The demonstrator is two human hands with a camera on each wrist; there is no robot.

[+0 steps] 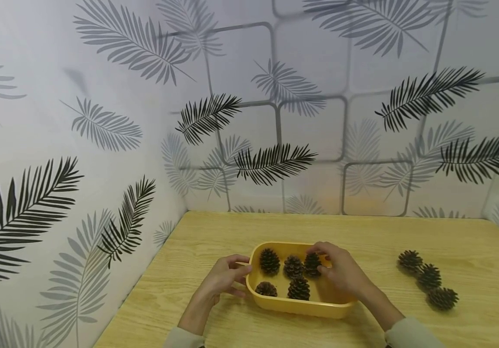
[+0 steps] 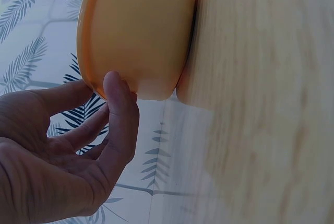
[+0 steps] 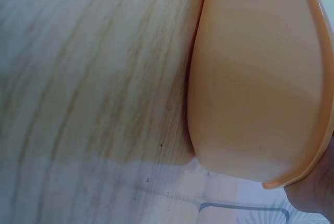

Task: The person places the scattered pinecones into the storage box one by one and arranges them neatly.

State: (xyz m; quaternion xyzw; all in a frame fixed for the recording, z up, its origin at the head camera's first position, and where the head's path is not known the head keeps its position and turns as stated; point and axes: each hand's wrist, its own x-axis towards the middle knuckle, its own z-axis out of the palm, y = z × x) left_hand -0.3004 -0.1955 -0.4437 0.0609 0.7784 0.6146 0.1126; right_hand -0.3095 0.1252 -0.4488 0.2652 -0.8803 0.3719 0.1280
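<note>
From the head view, leaf-print walls close in the far and left sides of a pale wooden surface [image 1: 471, 256]. A yellow tray [image 1: 294, 305] sits near the middle-left, holding five pine cones. The right hand [image 1: 340, 270] reaches over the tray's far right part, fingers curled about a cone [image 1: 312, 264] there. The left hand [image 1: 223, 280] rests at the tray's left rim, fingers loosely bent and touching it. Three more cones [image 1: 427, 278] lie in a row well apart to the right. A cone is likely light, stiff and rough, its scales brittle, so a gentle pinch round the body suits it; the tray looks like smooth rigid plastic, best taken by the rim. The surface has open room to the right and far side, while the left wall stands near.

From the left wrist view, the thumb and a fingertip of the left hand [image 2: 78, 145] meet the tray's [image 2: 141, 31] rim, the other fingers relaxed; the hand steadies rather than grips.

From the right wrist view, only the tray's outer wall [image 3: 255, 88] on the surface [image 3: 88, 93] and a sliver of the hand show, so the hold on the cone cannot be told here.
</note>
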